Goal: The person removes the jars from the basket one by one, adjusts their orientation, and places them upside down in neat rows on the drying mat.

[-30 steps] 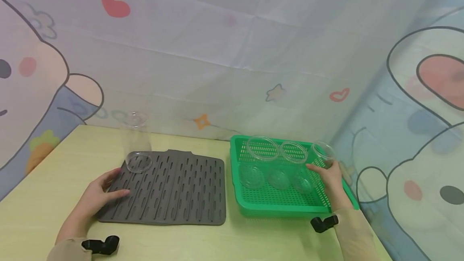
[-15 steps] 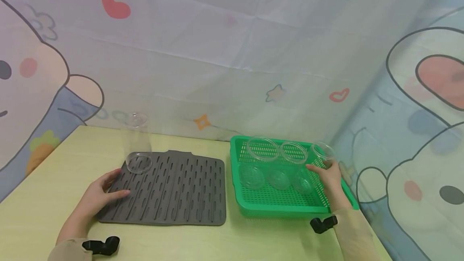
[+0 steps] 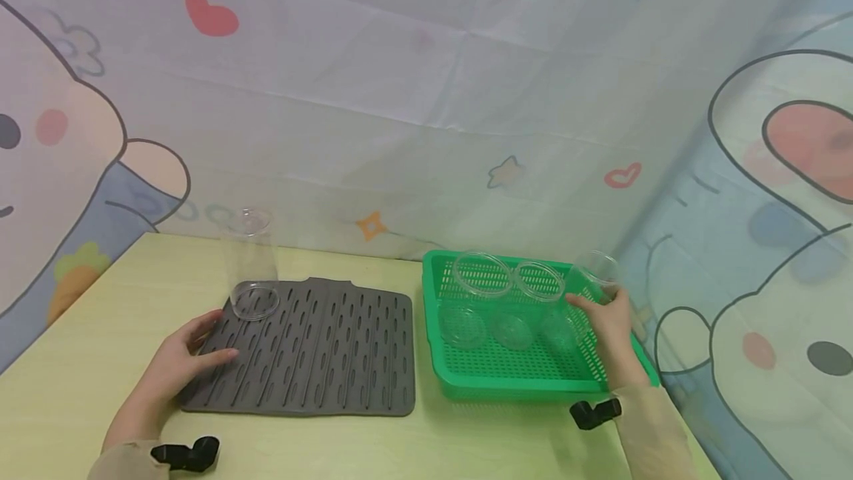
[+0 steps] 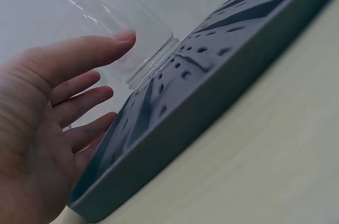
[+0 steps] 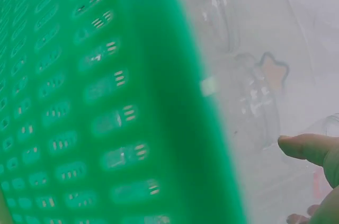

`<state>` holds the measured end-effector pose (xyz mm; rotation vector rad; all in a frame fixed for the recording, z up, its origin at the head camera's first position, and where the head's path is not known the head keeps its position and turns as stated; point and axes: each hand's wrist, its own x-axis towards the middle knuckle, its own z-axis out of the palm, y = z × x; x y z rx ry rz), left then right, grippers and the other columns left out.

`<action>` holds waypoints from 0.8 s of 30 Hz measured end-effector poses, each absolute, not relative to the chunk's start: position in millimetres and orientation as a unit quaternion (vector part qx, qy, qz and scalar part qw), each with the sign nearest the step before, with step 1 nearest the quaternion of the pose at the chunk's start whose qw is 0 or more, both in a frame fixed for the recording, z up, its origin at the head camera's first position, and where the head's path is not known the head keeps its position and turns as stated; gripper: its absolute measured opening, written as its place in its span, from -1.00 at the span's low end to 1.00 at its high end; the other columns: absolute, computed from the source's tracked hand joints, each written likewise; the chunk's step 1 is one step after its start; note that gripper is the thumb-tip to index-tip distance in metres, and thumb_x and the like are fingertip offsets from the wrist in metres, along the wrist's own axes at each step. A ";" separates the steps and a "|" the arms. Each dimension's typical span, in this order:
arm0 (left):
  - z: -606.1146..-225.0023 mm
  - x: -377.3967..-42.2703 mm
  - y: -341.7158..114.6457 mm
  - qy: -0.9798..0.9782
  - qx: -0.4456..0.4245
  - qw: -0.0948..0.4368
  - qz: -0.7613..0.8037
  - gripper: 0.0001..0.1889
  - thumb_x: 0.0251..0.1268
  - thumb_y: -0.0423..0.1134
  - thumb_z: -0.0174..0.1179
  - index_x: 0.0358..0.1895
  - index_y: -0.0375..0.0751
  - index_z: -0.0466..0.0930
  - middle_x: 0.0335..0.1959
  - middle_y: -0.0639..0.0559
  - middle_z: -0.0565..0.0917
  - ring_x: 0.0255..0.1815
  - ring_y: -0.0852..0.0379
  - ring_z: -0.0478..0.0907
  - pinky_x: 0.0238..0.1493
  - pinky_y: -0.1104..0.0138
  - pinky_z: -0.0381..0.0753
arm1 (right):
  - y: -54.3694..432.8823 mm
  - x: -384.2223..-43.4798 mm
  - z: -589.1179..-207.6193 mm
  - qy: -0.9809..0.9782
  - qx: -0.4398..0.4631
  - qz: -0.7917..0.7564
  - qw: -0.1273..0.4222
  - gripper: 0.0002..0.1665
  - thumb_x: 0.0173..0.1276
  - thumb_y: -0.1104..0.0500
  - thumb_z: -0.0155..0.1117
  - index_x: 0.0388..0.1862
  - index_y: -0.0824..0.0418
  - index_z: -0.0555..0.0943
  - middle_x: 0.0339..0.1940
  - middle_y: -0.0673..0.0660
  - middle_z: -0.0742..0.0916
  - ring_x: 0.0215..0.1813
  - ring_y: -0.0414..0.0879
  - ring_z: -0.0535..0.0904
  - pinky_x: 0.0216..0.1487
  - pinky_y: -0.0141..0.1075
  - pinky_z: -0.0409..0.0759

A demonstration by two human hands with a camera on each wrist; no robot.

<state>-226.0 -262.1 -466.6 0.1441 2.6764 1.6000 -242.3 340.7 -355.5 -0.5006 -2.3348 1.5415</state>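
Observation:
My right hand [image 3: 609, 321] holds a clear plastic cup [image 3: 597, 268] by its side at the right end of the green basket [image 3: 520, 385]. Two more clear cups stand mouth up inside it: a wider one [image 3: 463, 328] on the left and a second [image 3: 513, 332] in the middle. My left hand [image 3: 175, 361] lies at the left edge of the grey draining mat [image 3: 313, 361], thumb over the mat and fingers loosely bent. On the mat's back left corner a tall clear cup [image 3: 253, 265] stands upside down, apart from the thumb in the left wrist view.
Basket and mat lie side by side on the pale yellow table [image 3: 333, 443], a narrow gap between them. A patterned cloth [image 3: 426, 124] hangs behind the table and along the right side. The basket's wall [image 5: 106, 102] covers much of the right wrist view.
My right hand has risen slightly, and the cup it holds has lifted a little with it. The left hand, the mat and the other cups have stayed in place.

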 end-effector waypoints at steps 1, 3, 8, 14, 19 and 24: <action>-465.9 -225.8 -261.9 0.856 0.047 0.010 0.515 -0.03 0.24 -0.18 0.34 0.51 -0.50 -0.11 0.46 -0.60 0.03 0.42 -0.60 0.02 0.37 -0.32 0.17 | 339.5 -242.1 -353.3 -0.811 -0.174 0.536 0.159 0.03 0.34 0.17 0.31 0.56 0.33 -0.10 0.56 0.41 0.07 0.55 0.32 0.01 0.48 0.20 0.20; -464.5 -225.3 -261.6 0.855 0.046 0.008 0.517 -0.04 0.26 -0.18 0.33 0.52 -0.48 -0.11 0.45 -0.61 0.04 0.41 -0.61 0.03 0.36 -0.33 0.18 | 337.0 -241.8 -349.1 -0.807 -0.173 0.535 0.179 0.05 0.32 0.18 0.33 0.58 0.27 -0.11 0.58 0.37 0.08 0.57 0.28 -0.01 0.49 0.19 0.19; -461.1 -224.8 -259.2 0.855 0.057 -0.033 0.515 -0.09 0.27 -0.18 0.32 0.50 -0.48 -0.04 0.46 -0.56 0.09 0.42 -0.54 0.06 0.36 -0.32 0.16 | 331.2 -240.1 -339.6 -0.796 -0.153 0.535 0.238 0.08 0.28 0.22 0.36 0.59 0.22 -0.09 0.59 0.29 0.10 0.59 0.18 0.01 0.52 0.11 0.18; -455.7 -223.6 -256.5 0.862 0.072 -0.108 0.490 -0.18 0.30 -0.15 0.30 0.50 -0.38 0.09 0.43 -0.45 0.24 0.43 -0.18 0.22 0.37 -0.06 0.33 | 321.8 -237.3 -330.3 -0.799 -0.129 0.488 0.326 0.06 0.14 0.26 0.46 0.53 0.26 0.09 0.50 0.30 0.30 0.50 0.22 0.19 0.47 0.17 0.22; -442.8 -222.0 -248.1 0.860 0.076 -0.154 0.480 -0.21 0.27 -0.10 0.33 0.49 -0.27 0.17 0.39 -0.38 0.34 0.26 0.59 0.26 0.21 0.63 0.35 | 314.3 -236.6 -326.0 -0.791 -0.100 0.459 0.393 0.02 0.06 0.31 0.50 0.48 0.23 0.21 0.39 0.27 0.42 0.43 0.18 0.27 0.44 0.15 0.26; -428.3 -219.6 -235.7 0.843 0.072 -0.195 0.495 -0.24 0.23 -0.11 0.37 0.47 -0.16 0.24 0.35 -0.26 0.41 0.07 0.81 0.17 -0.03 0.82 0.26 | 300.9 -233.1 -316.6 -0.779 -0.072 0.425 0.455 0.03 0.00 0.34 0.55 0.46 0.23 0.28 0.37 0.27 0.46 0.40 0.17 0.31 0.42 0.12 0.29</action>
